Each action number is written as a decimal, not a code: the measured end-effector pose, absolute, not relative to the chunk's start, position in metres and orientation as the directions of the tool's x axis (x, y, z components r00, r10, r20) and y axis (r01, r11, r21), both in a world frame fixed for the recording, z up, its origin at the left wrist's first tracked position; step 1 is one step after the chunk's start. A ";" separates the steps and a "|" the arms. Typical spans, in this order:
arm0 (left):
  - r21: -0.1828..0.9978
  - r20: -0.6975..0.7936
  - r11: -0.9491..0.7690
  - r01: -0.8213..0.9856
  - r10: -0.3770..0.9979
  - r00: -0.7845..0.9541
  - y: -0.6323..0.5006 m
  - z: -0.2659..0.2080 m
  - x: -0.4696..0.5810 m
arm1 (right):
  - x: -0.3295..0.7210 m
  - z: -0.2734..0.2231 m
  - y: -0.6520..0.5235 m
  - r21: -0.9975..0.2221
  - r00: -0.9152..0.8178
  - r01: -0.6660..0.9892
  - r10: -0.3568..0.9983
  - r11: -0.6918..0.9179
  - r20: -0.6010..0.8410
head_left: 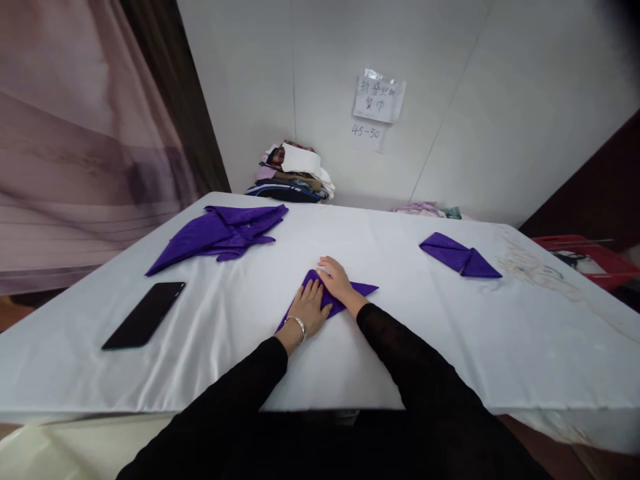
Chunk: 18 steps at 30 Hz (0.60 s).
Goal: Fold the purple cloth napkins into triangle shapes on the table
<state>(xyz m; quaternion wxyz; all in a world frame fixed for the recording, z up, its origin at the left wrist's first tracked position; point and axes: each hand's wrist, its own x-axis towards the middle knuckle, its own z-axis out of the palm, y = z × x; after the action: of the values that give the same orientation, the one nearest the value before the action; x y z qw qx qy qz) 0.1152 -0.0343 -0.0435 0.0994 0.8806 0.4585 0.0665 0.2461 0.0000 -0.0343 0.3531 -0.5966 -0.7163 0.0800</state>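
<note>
A folded purple napkin [335, 309] lies near the middle of the white-covered table. My left hand [307, 309] is spread flat on its left part, fingers pointing away from me, with a bangle on the wrist. At the napkin's far corner, my right hand [336, 277] curls its fingers over the fabric, pointing left. The two hands are close together and cover much of the cloth. One pointed end of the napkin sticks out to the right, past my right wrist.
Loose purple cloth [215, 235] lies at the back left, with a black phone or tablet [146, 315] nearer me. A folded purple napkin [453, 255] is at the right of the table [240, 360]. Clothes [295, 175] are piled by the wall; a red basket [593, 257] stands beyond the right edge.
</note>
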 end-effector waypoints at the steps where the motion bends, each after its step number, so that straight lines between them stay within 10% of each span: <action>1: 0.228 0.033 -0.566 0.792 0.818 0.575 -0.035 -0.044 0.114 | 0.244 -0.033 -0.008 -0.516 -0.105 0.786 0.896 0.341 0.432; 6: 0.197 0.039 -0.561 0.804 0.824 0.565 -0.036 -0.041 0.114 | 0.260 -0.035 -0.033 -0.384 -0.328 0.827 0.907 0.411 0.265; 18: 0.192 0.052 -0.557 0.808 0.828 0.558 -0.036 -0.043 0.111 | 0.371 -0.041 -0.012 -0.311 0.025 0.950 0.986 0.027 0.162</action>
<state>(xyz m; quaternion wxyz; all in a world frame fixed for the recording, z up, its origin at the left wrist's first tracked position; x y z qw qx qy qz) 0.1114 -0.0360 -0.0432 0.0730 0.8796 0.4651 0.0684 0.3711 -0.0121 -0.0406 0.1699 -0.6955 -0.6961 0.0533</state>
